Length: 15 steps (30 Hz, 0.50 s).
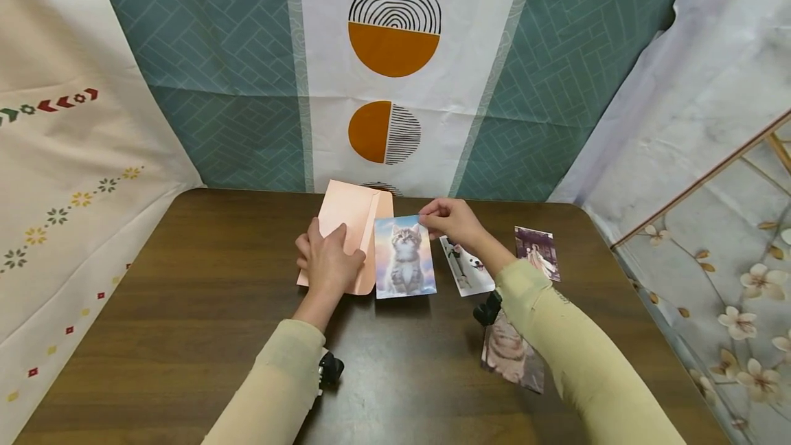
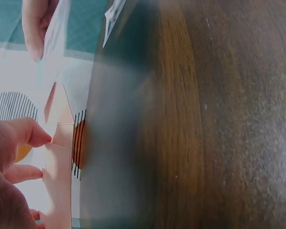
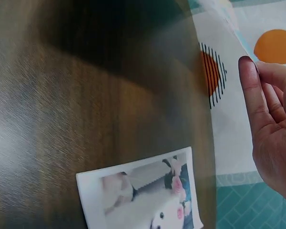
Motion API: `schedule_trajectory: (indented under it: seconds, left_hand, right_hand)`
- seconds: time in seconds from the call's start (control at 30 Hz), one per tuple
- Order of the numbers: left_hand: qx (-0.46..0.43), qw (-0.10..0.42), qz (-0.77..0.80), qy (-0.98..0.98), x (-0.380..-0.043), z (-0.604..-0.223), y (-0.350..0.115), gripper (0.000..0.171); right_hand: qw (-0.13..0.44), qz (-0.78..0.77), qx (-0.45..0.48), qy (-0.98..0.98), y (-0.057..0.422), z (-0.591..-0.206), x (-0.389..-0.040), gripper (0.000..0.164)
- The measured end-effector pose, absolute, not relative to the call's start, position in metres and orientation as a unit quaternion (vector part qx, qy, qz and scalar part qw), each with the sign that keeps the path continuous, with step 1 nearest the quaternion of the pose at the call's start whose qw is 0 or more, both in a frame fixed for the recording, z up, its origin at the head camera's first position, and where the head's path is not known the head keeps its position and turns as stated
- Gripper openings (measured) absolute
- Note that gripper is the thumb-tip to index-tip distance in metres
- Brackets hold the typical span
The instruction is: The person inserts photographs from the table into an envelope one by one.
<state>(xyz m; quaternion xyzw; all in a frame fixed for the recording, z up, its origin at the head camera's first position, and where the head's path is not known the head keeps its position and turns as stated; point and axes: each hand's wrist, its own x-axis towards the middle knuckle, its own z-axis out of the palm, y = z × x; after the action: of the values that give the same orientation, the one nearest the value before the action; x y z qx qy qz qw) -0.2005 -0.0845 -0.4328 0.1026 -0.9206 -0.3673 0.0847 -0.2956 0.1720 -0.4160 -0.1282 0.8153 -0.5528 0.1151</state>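
In the head view, a flat peach paper envelope [image 1: 347, 210] is held over the far, left-of-centre part of the brown wooden table [image 1: 185, 314]. It is gripped from above by the left hand [image 1: 327, 259], whose fingers are spread across it. The envelope's flap is folded out toward the table's right edge; its contents are hidden. Beside it, a glossy kitten picture card [image 1: 405, 259] is pinched by the right hand [image 1: 457, 222] at its upper right corner and held above the table, upright to the camera. Toward the right edge, three more pictures are laid: a white-bordered dog picture [image 1: 466, 273], a purple photo of a figure in white [image 1: 537, 253] nearest the far right corner, and a pale pinkish animal picture [image 1: 509, 356] partly covered by the right sleeve [image 1: 556, 321].

In the left wrist view, the envelope is seen obliquely, raised above the table's far edge and touched by the left fingertips. The kitten card is shown nearly edge-on.

In the right wrist view, the kitten card's blurred edge is pinched between thumb and fingers; the dog picture is seen flat on the tabletop.
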Motion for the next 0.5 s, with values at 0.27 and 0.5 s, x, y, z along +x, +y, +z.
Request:
schedule_trajectory:
  seconds: [0.27,0.5]
  left_hand:
    - [0.093,0.098,-0.365,-0.921,-0.201,-0.432,-0.082,0.060]
    - [0.088,0.099,-0.361,-0.923,-0.201,-0.433,-0.078,0.061]
  right_hand:
    - [0.121,-0.514,-0.148,0.836,0.160,-0.408,-0.316,0.014]
    - [0.099,-0.509,-0.151,0.842,0.147,-0.405,-0.323,0.011]
